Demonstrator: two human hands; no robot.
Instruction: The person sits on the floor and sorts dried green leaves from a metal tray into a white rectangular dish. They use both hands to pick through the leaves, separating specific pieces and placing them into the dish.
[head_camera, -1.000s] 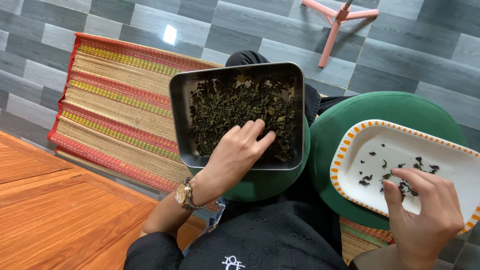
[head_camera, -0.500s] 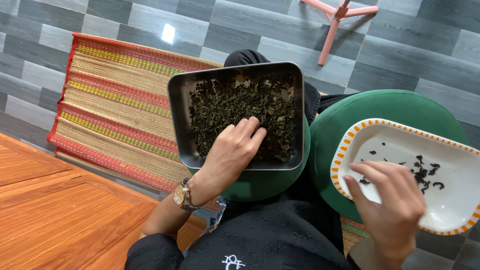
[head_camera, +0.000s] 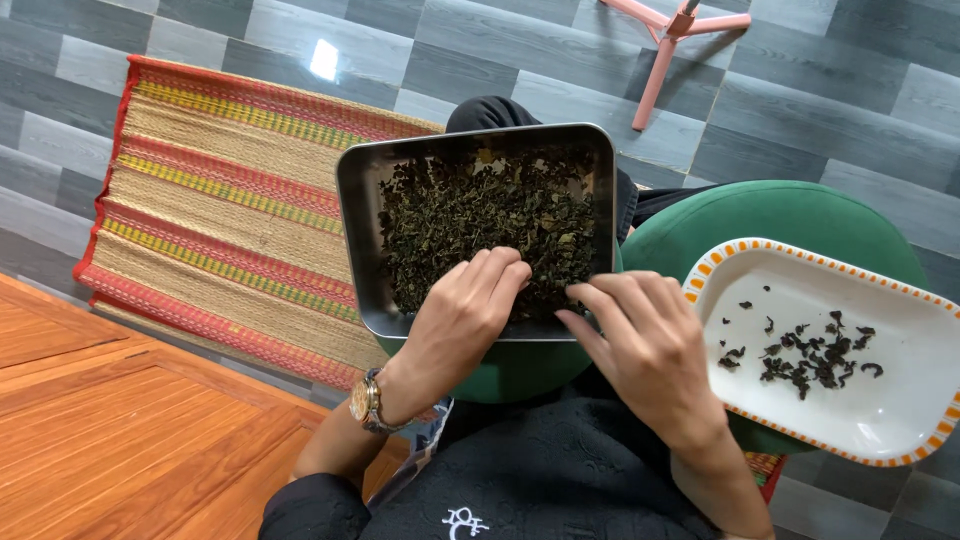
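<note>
Both hands sit at the near edge of the metal tray (head_camera: 352, 250). The left hand (head_camera: 462, 318) curls its fingers into the dry leaves (head_camera: 480, 215). The right hand (head_camera: 645, 345) has loose, spread fingers touching them. The tray looks very full. Only a few leaves lie on the white plate (head_camera: 900, 400), so most look unsorted.

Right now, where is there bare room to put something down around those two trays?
The white tray has bare surface along its near edge and its left end, around the small heap of dark leaves. The woven mat left of the metal tray is bare too. The metal tray is crowded: dried leaves fill it, with the left hand and right hand at its near edge.
</note>
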